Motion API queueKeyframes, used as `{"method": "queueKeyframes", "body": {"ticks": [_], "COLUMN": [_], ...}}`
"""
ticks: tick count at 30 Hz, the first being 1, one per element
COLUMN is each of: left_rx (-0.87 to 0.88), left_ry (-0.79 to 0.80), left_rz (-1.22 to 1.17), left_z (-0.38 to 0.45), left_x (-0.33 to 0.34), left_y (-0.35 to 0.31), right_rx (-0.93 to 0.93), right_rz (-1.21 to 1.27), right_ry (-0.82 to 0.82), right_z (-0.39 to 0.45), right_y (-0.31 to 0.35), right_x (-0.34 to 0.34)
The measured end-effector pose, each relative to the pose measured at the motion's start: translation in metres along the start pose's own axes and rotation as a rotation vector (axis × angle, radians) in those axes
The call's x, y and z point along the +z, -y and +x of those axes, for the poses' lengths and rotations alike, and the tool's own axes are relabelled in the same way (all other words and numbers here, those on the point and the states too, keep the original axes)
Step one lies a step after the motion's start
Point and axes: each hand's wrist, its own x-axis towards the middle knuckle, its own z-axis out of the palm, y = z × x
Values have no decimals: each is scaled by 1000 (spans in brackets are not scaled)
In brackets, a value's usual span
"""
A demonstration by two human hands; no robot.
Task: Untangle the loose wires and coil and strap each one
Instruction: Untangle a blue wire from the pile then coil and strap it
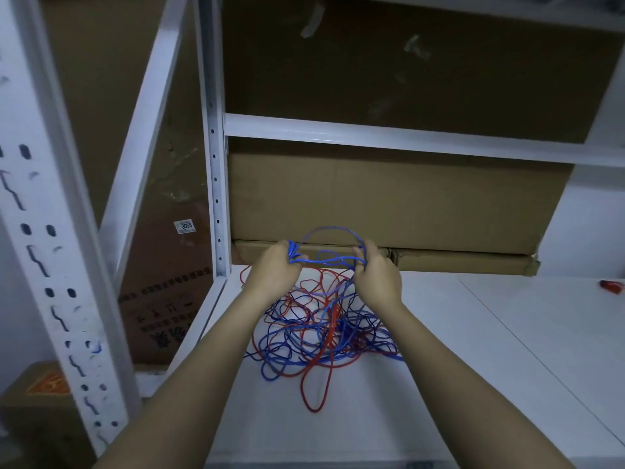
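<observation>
A loose tangle of thin, round, plastic-sheathed wires (321,330), blue and red, is spread over the smooth white shelf (473,350) of a metal rack. One blue wire (329,231) is lifted above the heap and arched in a rounded loop between both hands, with further strands bunched straight across. The left hand (275,270) is closed in a tight grip around a gathered bundle of blue strands. The right hand (375,275) is curled around the loop's other side, its grip narrow. Behind, flat brown cardboard boxes (389,204) are stacked. A perforated white upright (214,164) is seen at left, and a small red object (612,286) at far right.
</observation>
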Motion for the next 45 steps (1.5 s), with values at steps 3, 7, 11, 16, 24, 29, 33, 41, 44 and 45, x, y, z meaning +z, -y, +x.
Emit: {"method": "queueKeyframes", "body": {"ticks": [3,7,11,16,24,29,33,41,44,45], "left_rx": [-1,-15,57,119,285,319,192,-4,26,42], "left_ry": [-1,-55,-219,-270,22,-82,-245,-146,-36,41], "left_rz": [-50,-68,-133,-239,-12,208,349,340,201,131], "left_z": [-4,-7,-12,-10,10,13,24,28,21,19], "left_x": [11,18,18,15,3,-1,-18,-39,-41,-42], "left_y": [0,3,1,-7,-20,-18,-13,-7,-8,-9], "right_rx": [49,-118,-101,-209,-259,-288,-175,-21,145,193], "right_rz": [174,286,232,389,441,330,492,459,558,586], "right_ry": [-76,-184,-98,-102,224,75,237,432,42,-44], "right_z": [0,0,2,-3,-8,-11,-17,18,44,51], "right_y": [3,4,-4,-2,4,2,-1,-5,-2,-4], "right_x": [-5,-11,-11,-13,-21,-20,-17,-22,-17,-15]}}
